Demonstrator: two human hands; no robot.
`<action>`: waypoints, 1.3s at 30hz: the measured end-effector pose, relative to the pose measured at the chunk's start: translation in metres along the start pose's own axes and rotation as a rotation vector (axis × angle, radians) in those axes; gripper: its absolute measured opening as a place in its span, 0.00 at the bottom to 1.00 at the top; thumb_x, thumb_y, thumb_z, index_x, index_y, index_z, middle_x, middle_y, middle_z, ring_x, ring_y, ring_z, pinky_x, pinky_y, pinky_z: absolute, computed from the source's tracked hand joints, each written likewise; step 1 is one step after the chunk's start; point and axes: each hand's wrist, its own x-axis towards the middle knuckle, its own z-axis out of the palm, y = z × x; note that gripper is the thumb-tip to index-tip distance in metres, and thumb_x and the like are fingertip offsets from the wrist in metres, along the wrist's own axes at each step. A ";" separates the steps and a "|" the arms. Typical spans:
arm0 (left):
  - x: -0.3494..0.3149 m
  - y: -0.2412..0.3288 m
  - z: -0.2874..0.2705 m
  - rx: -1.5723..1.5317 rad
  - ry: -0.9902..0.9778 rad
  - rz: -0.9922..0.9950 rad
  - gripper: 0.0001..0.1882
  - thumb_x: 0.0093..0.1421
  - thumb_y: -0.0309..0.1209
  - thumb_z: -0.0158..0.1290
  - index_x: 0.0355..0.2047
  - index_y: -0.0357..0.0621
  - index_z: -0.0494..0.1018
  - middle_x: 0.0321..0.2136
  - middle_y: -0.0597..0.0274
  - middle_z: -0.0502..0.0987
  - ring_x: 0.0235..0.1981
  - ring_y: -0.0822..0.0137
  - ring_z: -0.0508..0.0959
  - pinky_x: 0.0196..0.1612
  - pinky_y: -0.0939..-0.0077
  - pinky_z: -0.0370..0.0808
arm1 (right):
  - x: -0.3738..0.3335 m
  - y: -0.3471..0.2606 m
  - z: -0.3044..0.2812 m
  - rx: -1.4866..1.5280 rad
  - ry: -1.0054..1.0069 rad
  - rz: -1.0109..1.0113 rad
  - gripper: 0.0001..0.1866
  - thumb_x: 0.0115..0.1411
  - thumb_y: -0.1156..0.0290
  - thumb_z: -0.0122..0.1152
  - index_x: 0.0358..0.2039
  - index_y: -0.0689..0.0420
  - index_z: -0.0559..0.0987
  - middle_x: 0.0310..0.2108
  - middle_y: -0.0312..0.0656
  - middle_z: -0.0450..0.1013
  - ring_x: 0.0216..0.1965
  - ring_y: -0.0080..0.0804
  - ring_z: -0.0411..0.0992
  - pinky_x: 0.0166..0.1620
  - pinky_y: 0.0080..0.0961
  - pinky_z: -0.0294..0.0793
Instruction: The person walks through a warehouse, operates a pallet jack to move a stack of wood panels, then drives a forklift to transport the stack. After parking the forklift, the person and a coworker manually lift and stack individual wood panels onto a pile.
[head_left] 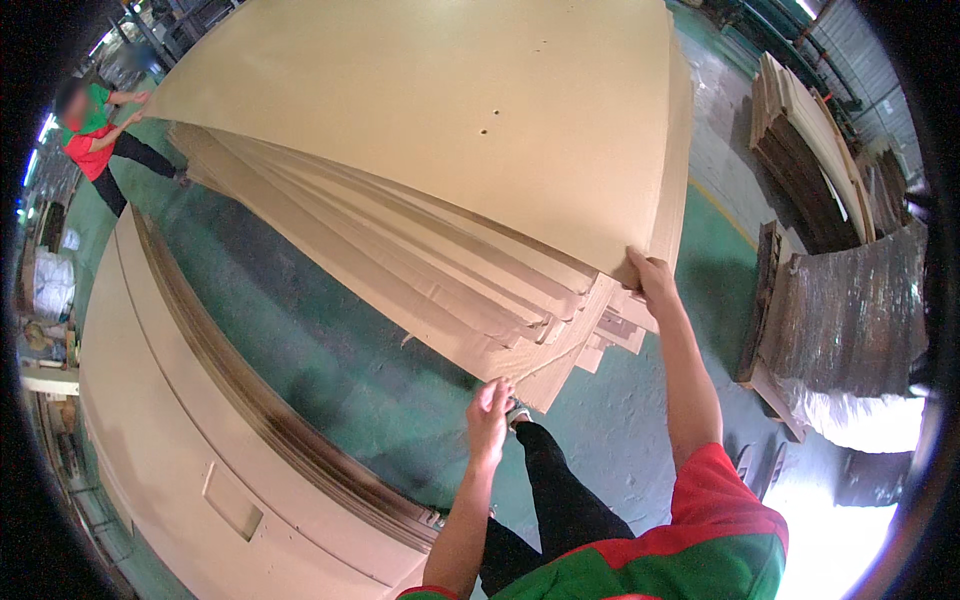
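My right hand point(652, 280) grips the near right corner of a large tan cardboard sheet point(420, 110), thumb on top. The sheet lies over a tall stack of cardboard sheets point(400, 265) whose near edges are fanned and uneven. Low by the stack's near corner, my left hand point(488, 412) is closed with its fingertips together. A thin, pale, twine-like strand point(548, 366) runs from those fingertips to the stack. At the far left, another person point(92, 130) in a red and green shirt has both hands at the sheet's far corner.
Another cardboard stack point(180, 400) with a rectangular cutout stands at the lower left. Film-wrapped goods point(850, 310) on a pallet stand at the right. Behind them is a stack of brown boards point(805, 150). Green floor point(330, 330) shows between the two cardboard stacks.
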 end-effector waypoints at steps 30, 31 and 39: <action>-0.346 -0.230 -0.225 -1.427 0.361 0.464 0.54 0.50 0.72 0.42 0.63 0.38 0.54 0.58 0.50 0.64 0.60 0.50 0.59 0.65 0.51 0.49 | -0.561 0.250 0.208 0.473 -0.877 0.758 0.21 0.66 0.62 0.49 0.55 0.59 0.64 0.54 0.45 0.65 0.54 0.39 0.65 0.58 0.40 0.65; -0.338 -0.234 -0.236 -1.082 0.852 0.491 0.48 0.56 0.66 0.43 0.64 0.41 0.52 0.58 0.50 0.64 0.60 0.50 0.60 0.64 0.51 0.52 | -0.589 0.268 0.214 0.436 -0.955 0.840 0.21 0.66 0.61 0.49 0.55 0.59 0.64 0.54 0.44 0.65 0.54 0.37 0.65 0.58 0.38 0.65; -0.477 -0.310 -0.419 -1.216 1.182 0.533 0.27 0.65 0.47 0.45 0.57 0.43 0.63 0.54 0.60 0.67 0.52 0.60 0.69 0.53 0.63 0.70 | -0.602 0.148 0.171 -0.706 -1.829 -0.132 0.27 0.63 0.55 0.52 0.53 0.64 0.68 0.48 0.47 0.71 0.52 0.39 0.68 0.55 0.36 0.67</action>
